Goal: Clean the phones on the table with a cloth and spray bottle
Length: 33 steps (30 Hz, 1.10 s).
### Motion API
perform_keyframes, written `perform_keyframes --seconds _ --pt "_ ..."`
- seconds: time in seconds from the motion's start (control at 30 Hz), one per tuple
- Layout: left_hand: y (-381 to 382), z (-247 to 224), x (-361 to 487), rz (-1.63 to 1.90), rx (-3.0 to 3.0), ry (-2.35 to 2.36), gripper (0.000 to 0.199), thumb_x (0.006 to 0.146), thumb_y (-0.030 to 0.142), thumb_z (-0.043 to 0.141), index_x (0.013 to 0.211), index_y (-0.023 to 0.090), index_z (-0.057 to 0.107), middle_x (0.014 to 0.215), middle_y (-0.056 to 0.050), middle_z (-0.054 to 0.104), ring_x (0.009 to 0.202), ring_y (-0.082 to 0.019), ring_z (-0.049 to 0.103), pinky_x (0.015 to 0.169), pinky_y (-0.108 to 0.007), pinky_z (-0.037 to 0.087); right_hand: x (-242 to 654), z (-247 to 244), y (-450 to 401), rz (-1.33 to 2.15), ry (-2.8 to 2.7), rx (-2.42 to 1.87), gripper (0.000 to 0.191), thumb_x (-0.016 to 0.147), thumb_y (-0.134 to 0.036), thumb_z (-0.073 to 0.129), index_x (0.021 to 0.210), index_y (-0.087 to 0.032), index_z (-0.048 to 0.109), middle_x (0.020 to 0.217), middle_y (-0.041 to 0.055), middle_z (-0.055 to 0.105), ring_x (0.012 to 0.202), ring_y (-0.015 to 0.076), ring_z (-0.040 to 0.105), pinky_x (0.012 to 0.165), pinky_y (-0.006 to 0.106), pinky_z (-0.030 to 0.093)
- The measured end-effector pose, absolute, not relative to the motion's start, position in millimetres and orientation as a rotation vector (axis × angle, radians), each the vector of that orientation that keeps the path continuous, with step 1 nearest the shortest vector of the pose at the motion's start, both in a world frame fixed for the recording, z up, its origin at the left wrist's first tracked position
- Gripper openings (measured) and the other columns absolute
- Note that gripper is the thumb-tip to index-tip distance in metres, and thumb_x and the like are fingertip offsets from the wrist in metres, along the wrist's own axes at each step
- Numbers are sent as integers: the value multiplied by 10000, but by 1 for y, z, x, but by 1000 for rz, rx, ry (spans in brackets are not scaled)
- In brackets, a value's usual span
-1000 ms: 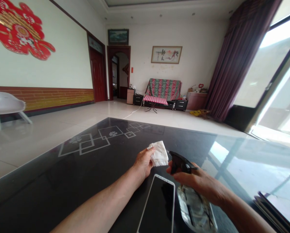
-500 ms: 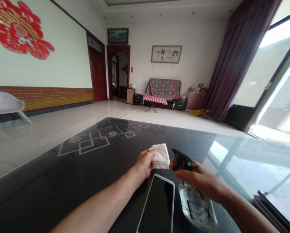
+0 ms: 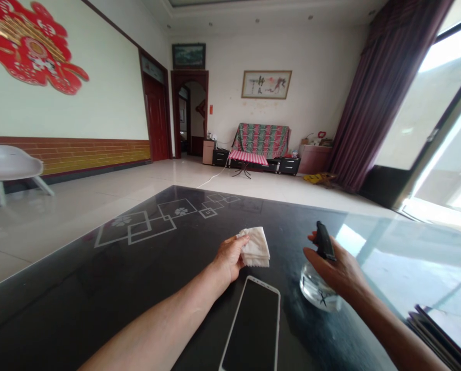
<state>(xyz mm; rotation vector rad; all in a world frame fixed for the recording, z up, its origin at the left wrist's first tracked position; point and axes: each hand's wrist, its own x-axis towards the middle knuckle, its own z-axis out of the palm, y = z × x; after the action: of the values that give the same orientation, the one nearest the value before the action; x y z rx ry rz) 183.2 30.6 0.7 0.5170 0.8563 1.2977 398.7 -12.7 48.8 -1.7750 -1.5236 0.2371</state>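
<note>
My left hand (image 3: pixel 231 256) pinches a folded white cloth (image 3: pixel 256 247) just above the dark tabletop. To the right, my right hand (image 3: pixel 336 265) is around the neck of a clear spray bottle (image 3: pixel 318 289) with a black trigger head (image 3: pixel 324 241). Part of the bottle is hidden behind that hand, and I cannot tell whether its base touches the table. Between my forearms a white-framed smartphone (image 3: pixel 252 327) lies flat, its black screen facing up. The phone's lower end runs out of the picture.
The glossy black table (image 3: pixel 137 278) has pale square patterns. A dark stacked item (image 3: pixel 434 335) lies at its right edge. Beyond are a white chair (image 3: pixel 12 167), a small table with a red-checked top (image 3: pixel 249 157), a draped cabinet and a purple curtain (image 3: pixel 385 98).
My right hand has carried the spray bottle to the right, away from the cloth, and the bottle has turned. My left hand, the cloth and the phone are about where they were.
</note>
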Motion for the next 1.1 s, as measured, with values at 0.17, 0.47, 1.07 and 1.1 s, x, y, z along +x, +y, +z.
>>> perform_keyframes --seconds 0.17,0.47,1.07,1.1 --pt "32 -3 184 1308 513 864 123 720 140 705 829 110 656 666 -49 677 507 -152 636 450 -226 468 422 38 -3 -149 -1414 -1729 631 703 -524 476 1239 -193 502 1016 117 631 847 297 611 792 419 453" --pt "27 1 186 1305 521 867 140 689 128 730 806 94 661 649 -62 677 476 -153 623 461 -251 484 442 38 2 85 -1292 -1973 708 655 -645 524 1186 -177 520 824 104 648 781 338 621 650 415 468" --pt "24 8 183 1285 502 895 93 671 105 706 727 102 632 568 -25 638 463 -135 590 494 -251 472 461 15 -17 23 -1540 -1997 697 628 -667 591 1078 -134 575 934 182 672 905 380 639 714 453 496" --pt "24 9 183 1283 506 895 98 670 107 708 729 102 631 565 -23 636 465 -134 589 498 -252 473 466 14 -22 7 -1544 -2004 725 624 -660 599 1108 -121 567 970 211 660 927 401 626 725 480 491"
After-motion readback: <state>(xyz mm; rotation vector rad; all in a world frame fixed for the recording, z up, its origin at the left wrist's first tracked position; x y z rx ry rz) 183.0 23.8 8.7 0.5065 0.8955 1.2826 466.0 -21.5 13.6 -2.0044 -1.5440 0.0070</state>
